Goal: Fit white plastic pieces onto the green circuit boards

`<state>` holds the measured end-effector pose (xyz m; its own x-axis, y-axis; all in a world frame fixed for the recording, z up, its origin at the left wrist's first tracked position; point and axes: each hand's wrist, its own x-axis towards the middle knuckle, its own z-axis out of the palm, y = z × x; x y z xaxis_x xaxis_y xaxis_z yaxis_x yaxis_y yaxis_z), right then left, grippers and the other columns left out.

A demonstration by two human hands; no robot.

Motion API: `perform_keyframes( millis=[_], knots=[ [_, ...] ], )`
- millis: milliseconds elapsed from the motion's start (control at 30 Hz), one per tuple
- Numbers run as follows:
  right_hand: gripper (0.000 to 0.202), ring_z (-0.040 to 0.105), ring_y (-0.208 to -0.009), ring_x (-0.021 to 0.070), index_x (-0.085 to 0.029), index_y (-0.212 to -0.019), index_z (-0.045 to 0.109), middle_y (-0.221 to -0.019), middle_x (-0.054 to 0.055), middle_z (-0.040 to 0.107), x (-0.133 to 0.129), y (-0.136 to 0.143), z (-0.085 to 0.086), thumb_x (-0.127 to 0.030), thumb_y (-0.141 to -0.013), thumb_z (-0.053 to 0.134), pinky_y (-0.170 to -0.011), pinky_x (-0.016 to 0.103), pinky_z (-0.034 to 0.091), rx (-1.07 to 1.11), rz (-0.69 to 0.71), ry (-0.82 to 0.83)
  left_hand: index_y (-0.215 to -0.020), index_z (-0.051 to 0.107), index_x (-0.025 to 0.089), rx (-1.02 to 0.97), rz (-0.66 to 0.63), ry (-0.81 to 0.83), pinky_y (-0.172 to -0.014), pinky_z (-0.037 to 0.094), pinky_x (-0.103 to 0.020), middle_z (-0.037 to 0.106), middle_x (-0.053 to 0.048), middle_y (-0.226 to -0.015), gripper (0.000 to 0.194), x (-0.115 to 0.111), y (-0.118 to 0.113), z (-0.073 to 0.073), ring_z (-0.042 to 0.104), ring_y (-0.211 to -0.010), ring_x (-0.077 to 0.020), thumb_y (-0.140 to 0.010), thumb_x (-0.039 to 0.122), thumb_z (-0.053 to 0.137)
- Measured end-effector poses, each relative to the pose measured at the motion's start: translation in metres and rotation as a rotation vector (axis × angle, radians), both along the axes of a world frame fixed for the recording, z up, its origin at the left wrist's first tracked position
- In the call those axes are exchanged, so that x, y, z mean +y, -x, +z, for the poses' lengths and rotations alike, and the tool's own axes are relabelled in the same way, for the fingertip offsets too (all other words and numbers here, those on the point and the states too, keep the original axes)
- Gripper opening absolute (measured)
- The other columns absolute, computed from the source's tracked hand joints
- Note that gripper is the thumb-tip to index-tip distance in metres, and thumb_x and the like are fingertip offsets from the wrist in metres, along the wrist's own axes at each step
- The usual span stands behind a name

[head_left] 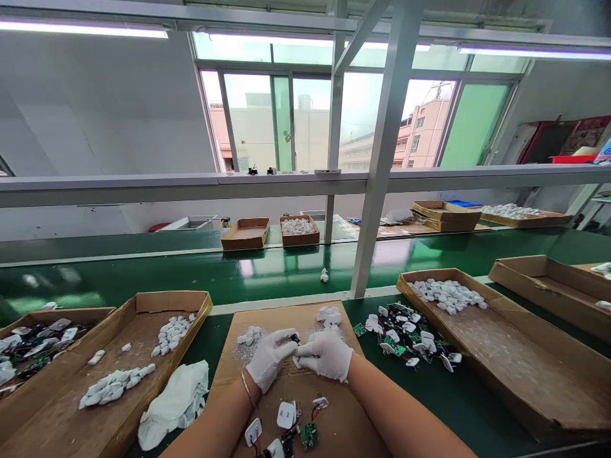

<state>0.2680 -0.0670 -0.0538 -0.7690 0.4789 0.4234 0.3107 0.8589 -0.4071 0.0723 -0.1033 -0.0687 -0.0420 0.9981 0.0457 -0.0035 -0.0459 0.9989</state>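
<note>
Both my hands wear white gloves and meet above a cardboard sheet (286, 312). My left hand (268, 360) pinches a small dark part (294, 338), whose exact kind is too small to tell. Beside it, the fingers of my right hand (329, 355) are closed, with a bit of something white at their tips that I cannot make out. Small white pieces lie in a pile (249, 336) left of my hands and in another pile (329, 315) behind them. Nearer to me on the cardboard are white plastic housings (287, 415) with wires and a green circuit board (309, 435).
At left, a cardboard tray (138, 381) holds white pieces; a white cloth (176, 401) lies beside it. Right of the cardboard is a heap of circuit boards with white housings (410, 334), then a tray (515, 381) with white pieces. A metal post (382, 152) rises ahead.
</note>
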Motion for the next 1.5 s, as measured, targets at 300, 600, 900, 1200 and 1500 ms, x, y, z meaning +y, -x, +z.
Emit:
perform_keyframes(
  millis=[300, 600, 900, 1200, 1500],
  knots=[
    [0.029, 0.065, -0.077, 0.0193, -0.019, -0.087, 0.070, -0.081, 0.005, 0.070, 0.005, 0.002, 0.011, -0.039, -0.067, 0.075, -0.078, 0.033, 0.052, 0.644, -0.181, 0.662, -0.096, 0.065, 0.019, -0.417, 0.044, 0.007, -0.063, 0.054, -0.029, 0.070, -0.004, -0.088, 0.046, -0.011, -0.006, 0.017, 0.068, -0.067, -0.0177, -0.057, 0.031, 0.086],
    [0.033, 0.059, -0.051, 0.0166, -0.018, -0.082, 0.068, -0.064, 0.002, 0.066, 0.007, 0.005, 0.012, -0.044, -0.064, 0.077, -0.052, 0.030, 0.049, 0.615, -0.264, 0.866, -0.094, 0.069, 0.015, -0.161, 0.070, -0.075, -0.084, 0.054, -0.036, 0.073, -0.009, -0.096, 0.049, -0.013, -0.011, 0.006, 0.068, -0.090, -0.0250, -0.050, 0.027, 0.088],
    [0.045, 0.063, -0.059, 0.0158, -0.018, -0.099, 0.061, -0.068, 0.000, 0.068, 0.014, 0.007, -0.007, -0.043, -0.066, 0.078, -0.058, 0.028, 0.050, 0.644, -0.132, 0.850, -0.085, 0.071, 0.014, -0.016, 0.073, -0.049, -0.087, 0.052, -0.035, 0.074, -0.009, -0.091, 0.035, -0.013, -0.005, 0.009, 0.068, -0.087, -0.0226, -0.052, 0.020, 0.082],
    [0.018, 0.061, -0.064, 0.0178, -0.016, -0.076, 0.073, -0.068, 0.005, 0.070, 0.008, 0.005, 0.002, -0.033, -0.074, 0.067, -0.060, 0.027, 0.047, 0.423, -0.258, 0.564, -0.086, 0.070, 0.014, 0.066, 0.081, -0.083, -0.086, 0.052, -0.034, 0.073, -0.009, -0.092, 0.032, -0.011, -0.004, 0.005, 0.067, -0.088, -0.0232, -0.056, 0.022, 0.079],
    [0.029, 0.065, -0.083, 0.0234, -0.019, -0.093, 0.074, -0.086, 0.009, 0.072, 0.012, 0.005, 0.000, -0.042, -0.077, 0.066, -0.080, 0.035, 0.051, 0.497, -0.199, 0.464, -0.091, 0.070, 0.013, -0.086, 0.107, -0.064, -0.091, 0.052, -0.036, 0.073, -0.010, -0.097, 0.040, -0.012, -0.007, 0.010, 0.068, -0.092, -0.0241, -0.052, 0.019, 0.079]
  ],
)
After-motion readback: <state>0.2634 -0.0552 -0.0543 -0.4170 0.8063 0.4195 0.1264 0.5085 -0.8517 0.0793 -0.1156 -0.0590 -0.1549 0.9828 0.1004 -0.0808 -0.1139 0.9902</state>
